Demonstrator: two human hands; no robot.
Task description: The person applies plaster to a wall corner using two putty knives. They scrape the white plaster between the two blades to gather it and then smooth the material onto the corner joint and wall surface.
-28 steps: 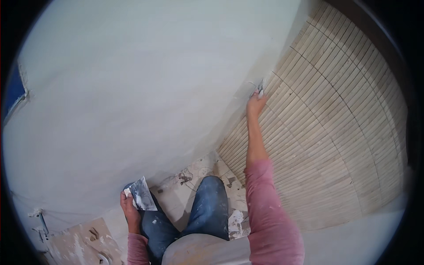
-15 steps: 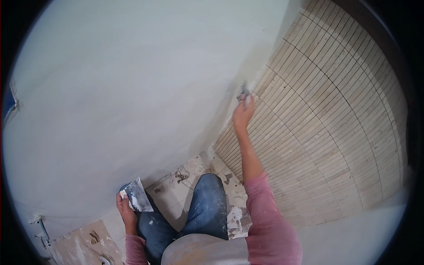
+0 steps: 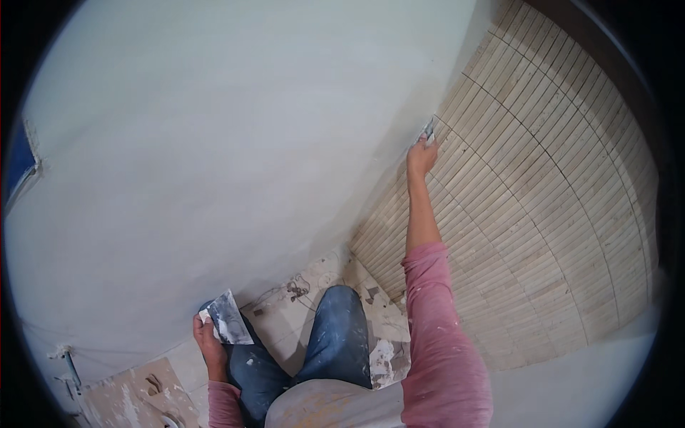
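The right hand [image 3: 422, 158] grips a small blade [image 3: 429, 128] beside slatted cladding [image 3: 524, 185]; slipping could scratch it. The left hand [image 3: 206, 339] pinches a smeared scraper [image 3: 230, 319]; loosening could drop it

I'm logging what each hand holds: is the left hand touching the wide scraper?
Touching. The head view shows the left hand closed on the wide scraper at its pale end.

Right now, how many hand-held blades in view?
2: a smeared blade in the left grip, over the left leg; a second blade in the right grip, near where the pale wall meets the strip-covered wall, partly hidden.
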